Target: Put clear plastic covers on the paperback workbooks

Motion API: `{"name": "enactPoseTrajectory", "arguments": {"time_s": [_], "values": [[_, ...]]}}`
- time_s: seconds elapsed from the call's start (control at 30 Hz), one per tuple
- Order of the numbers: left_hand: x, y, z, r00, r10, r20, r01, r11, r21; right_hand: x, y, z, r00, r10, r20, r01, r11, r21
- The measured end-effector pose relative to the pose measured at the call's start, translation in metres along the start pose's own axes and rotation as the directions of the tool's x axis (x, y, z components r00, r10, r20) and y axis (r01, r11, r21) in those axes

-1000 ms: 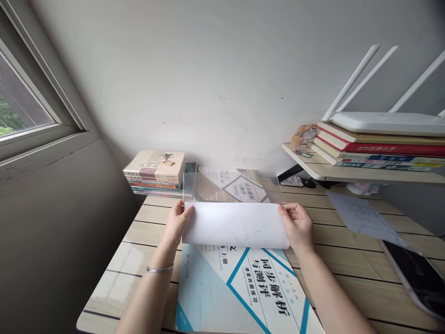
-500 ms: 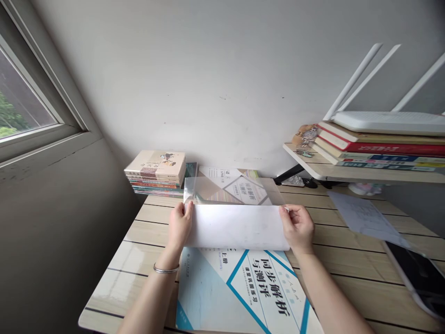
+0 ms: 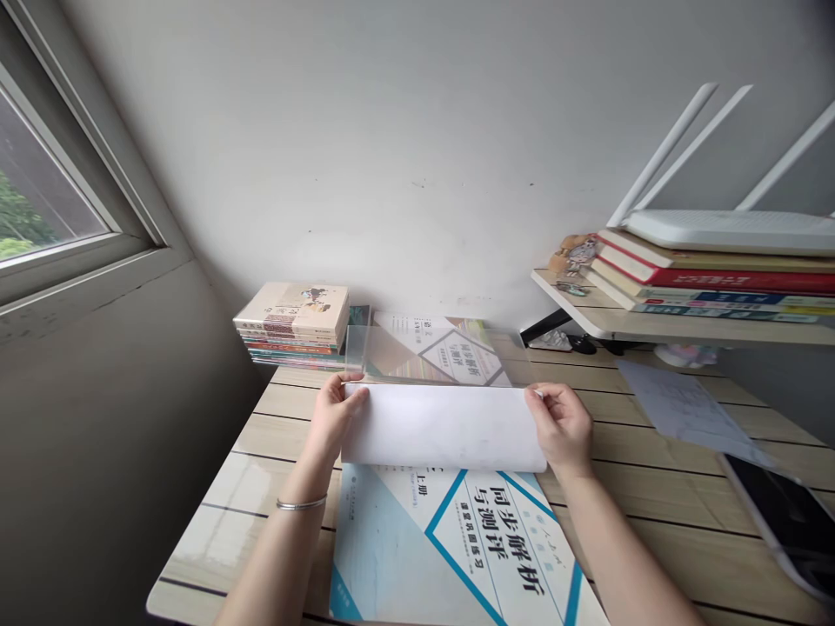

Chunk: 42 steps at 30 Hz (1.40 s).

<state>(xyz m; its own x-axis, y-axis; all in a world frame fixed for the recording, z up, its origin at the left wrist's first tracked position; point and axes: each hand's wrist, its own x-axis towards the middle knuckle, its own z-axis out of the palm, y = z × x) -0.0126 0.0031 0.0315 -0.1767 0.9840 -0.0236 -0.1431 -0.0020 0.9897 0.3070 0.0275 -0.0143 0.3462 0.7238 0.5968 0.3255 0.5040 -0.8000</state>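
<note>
**Two-handed pinch, slip risk**

The left hand (image 3: 334, 416) and the right hand (image 3: 562, 426) each held one end of a curled white sheet (image 3: 444, 426) in a narrow pinch. The sheet arched above a blue-and-white paperback workbook (image 3: 496, 556) on a pale wood-grain desk (image 3: 652, 496). A clear plastic film (image 3: 357, 348) rose just behind the sheet, over the workbook's far part; whether the two were joined could not be told. A loosened pinch could have let the sheet spring back or drop. Uneven pulling could have skewed it, and the film could have creased if pressed against the cover.
</note>
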Motion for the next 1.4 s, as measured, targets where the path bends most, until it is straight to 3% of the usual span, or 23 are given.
{"name": "enactPoseTrajectory", "arguments": {"time_s": [0.27, 0.67, 0.83, 1.1, 1.4], "values": [[-0.0004, -0.0039, 0.0043, 0.989, 0.003, -0.146, 0.014, 0.993, 0.114, 0.0001, -0.0028, -0.0012, 0.998, -0.025, 0.064, 0.023, 0.999, 0.034], [-0.0043, -0.0027, 0.0095, 0.975, 0.083, -0.206, -0.021, 0.957, 0.289, -0.0003, -0.0003, -0.0011, 0.995, -0.091, 0.041, 0.089, 0.995, 0.050], [-0.0027, -0.0061, 0.0084, 0.968, 0.175, -0.179, -0.102, 0.928, 0.359, 0.0007, -0.0009, -0.0003, 0.999, -0.013, 0.030, 0.012, 0.999, 0.048], [-0.0019, -0.0028, 0.0057, 0.941, 0.324, -0.099, -0.249, 0.859, 0.448, 0.0068, 0.0021, 0.0040, 0.947, 0.317, 0.055, -0.320, 0.945, 0.065], [-0.0007, -0.0056, 0.0028, 0.957, 0.283, -0.070, -0.232, 0.885, 0.403, 0.0045, 0.0030, 0.0028, 0.975, 0.211, 0.064, -0.206, 0.976, -0.070]]}}
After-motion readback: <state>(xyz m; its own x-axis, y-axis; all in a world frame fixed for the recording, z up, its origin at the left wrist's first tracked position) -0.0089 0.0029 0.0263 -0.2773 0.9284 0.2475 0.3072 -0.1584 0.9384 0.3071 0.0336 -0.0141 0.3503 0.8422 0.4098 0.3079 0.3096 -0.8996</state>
